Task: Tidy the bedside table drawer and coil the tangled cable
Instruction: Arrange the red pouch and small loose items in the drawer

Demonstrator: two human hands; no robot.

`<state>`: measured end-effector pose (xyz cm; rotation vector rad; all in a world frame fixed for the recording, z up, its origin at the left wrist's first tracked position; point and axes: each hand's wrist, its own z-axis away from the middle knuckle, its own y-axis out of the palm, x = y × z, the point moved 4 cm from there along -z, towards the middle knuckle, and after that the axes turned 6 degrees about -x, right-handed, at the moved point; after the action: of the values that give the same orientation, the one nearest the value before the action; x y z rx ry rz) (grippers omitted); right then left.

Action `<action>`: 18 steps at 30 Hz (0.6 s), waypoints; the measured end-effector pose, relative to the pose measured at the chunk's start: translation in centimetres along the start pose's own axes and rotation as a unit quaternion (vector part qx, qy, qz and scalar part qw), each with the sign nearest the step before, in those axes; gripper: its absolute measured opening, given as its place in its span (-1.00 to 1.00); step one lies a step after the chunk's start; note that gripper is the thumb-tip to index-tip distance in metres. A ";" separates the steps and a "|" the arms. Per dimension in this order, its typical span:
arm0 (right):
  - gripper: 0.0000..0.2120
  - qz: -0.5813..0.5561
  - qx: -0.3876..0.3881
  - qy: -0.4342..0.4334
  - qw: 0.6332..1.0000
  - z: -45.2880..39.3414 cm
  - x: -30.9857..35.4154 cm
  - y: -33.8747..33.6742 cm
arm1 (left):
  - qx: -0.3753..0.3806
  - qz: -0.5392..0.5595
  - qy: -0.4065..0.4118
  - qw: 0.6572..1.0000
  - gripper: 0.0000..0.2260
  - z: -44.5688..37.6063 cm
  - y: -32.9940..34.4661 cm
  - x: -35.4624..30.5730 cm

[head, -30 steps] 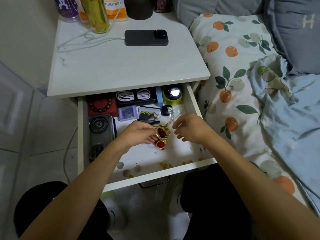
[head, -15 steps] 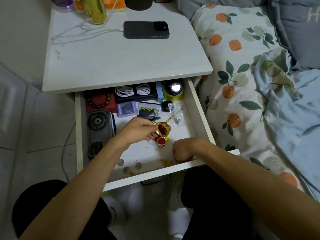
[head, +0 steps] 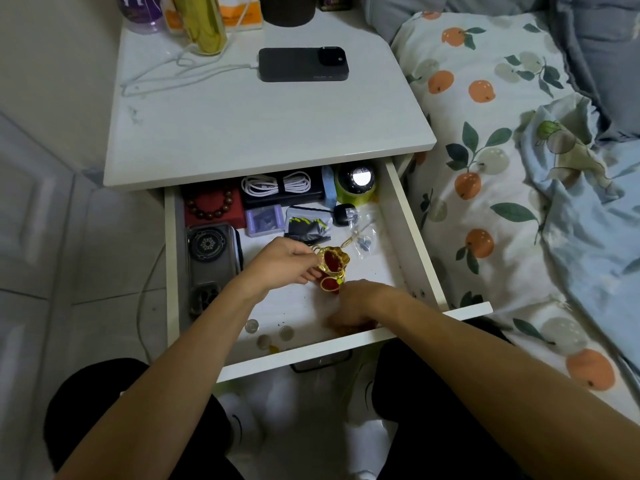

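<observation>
The white drawer [head: 412, 233] of the bedside table stands pulled out. My left hand [head: 284, 263] pinches the mouth of a small red and gold pouch [head: 333, 268] above the drawer floor. My right hand [head: 356, 308] is curled palm down at the drawer's front edge, over small yellow beads [head: 341, 329]; whether it grips any is hidden. A coiled white cable [head: 276, 185] lies on a black box at the back. On the table top a loose white cable [head: 180, 72] runs to a black phone [head: 303, 64].
The drawer also holds a red box with a bead bracelet [head: 211, 206], a phone case [head: 212, 249], a purple box [head: 263, 220], a green round tin [head: 355, 181], clear bags [head: 362, 237] and coins [head: 266, 332]. Bottles [head: 204, 26] stand at the table's back. The bed [head: 519, 168] is on the right.
My right hand has moved from beside the pouch down to the drawer's front edge and stays over the yellow beads. My left hand keeps holding the pouch.
</observation>
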<state>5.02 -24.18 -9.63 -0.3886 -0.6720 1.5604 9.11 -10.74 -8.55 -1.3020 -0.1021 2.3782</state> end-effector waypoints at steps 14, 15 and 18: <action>-0.63 0.030 -0.057 0.007 0.998 -0.4 0.3 0.2 | 0.004 -0.005 -0.003 1.000 -0.87 -0.1 -0.4 0.1; -0.62 0.025 -0.058 0.004 0.998 -0.2 0.3 0.0 | 0.004 -0.003 -0.004 1.000 -0.87 -0.1 -0.4 0.1; -0.63 0.009 -0.042 0.027 0.999 0.7 -0.6 -0.5 | 0.001 0.002 -0.004 1.000 -0.88 0.0 -0.5 0.1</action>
<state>5.10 -24.86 -8.87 -0.4986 -0.6953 1.5379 9.23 -10.24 -8.43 -1.2940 -0.1000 2.3864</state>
